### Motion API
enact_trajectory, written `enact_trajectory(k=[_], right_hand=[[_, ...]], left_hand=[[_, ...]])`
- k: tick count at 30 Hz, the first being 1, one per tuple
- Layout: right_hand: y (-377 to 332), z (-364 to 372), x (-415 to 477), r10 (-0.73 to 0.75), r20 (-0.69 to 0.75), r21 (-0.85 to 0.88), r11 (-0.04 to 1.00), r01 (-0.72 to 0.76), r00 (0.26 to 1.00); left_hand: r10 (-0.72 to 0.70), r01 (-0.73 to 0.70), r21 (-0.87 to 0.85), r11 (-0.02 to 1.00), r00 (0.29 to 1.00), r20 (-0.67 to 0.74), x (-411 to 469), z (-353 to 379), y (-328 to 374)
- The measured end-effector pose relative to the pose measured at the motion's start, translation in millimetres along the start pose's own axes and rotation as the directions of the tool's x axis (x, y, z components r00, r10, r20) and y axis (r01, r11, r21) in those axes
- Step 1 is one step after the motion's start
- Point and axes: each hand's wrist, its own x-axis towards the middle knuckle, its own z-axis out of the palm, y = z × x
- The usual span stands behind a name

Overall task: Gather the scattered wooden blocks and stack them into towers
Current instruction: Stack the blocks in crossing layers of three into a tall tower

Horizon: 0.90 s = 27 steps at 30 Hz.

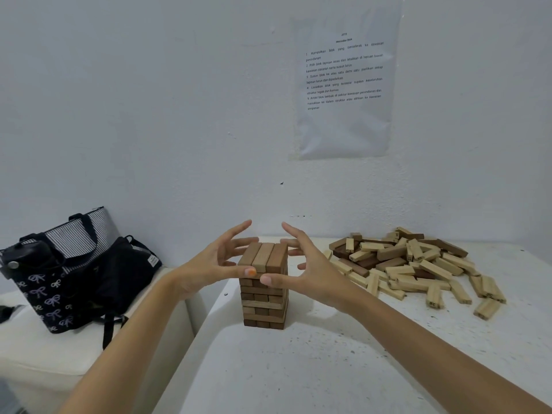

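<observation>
Bearing tower (263, 294), seemingly stained white table (328, 369)

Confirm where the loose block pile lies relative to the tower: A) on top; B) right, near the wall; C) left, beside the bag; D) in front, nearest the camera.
B: the loose pile lies on the table to the right of the tower; the bag sits on the left.

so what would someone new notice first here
The block tower stands mid-frame on the white table, the left hand and right hand spread open around its top, thumbs on its near face. A heap of loose blocks lies to its right; a dark bag sits at far left.
</observation>
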Motion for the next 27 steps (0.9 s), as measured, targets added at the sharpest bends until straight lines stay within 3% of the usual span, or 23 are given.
enact_trajectory(k=[7,13,21,27], right_hand=[[-25.7,-23.2,-20.2,-0.082,-0.069,-0.036,0.996,0.080,0.994],[-41.7,-52.3,-41.3,-0.142,-0.143,-0.088,0.988,0.131,0.979],[-40.9,-109.4,-79.7,-0.132,-0.272,-0.137,0.986,0.098,0.953],[-11.1,-158.7,-100.7,-0.054,-0.345,-0.159,0.987,-0.002,0.937]], left_hand=[[0.089,-0.083,0.038,0.996,0.979,-0.181,-16.3,1.1,30.2],[0.213,-0.168,0.172,0.971,0.932,-0.294,-17.1,24.9,82.6],[0.375,-0.330,0.237,0.914,0.910,-0.179,2.6,87.9,132.9],[0.327,-0.304,0.178,0.936,0.938,-0.117,43.2,139.8,128.5]])
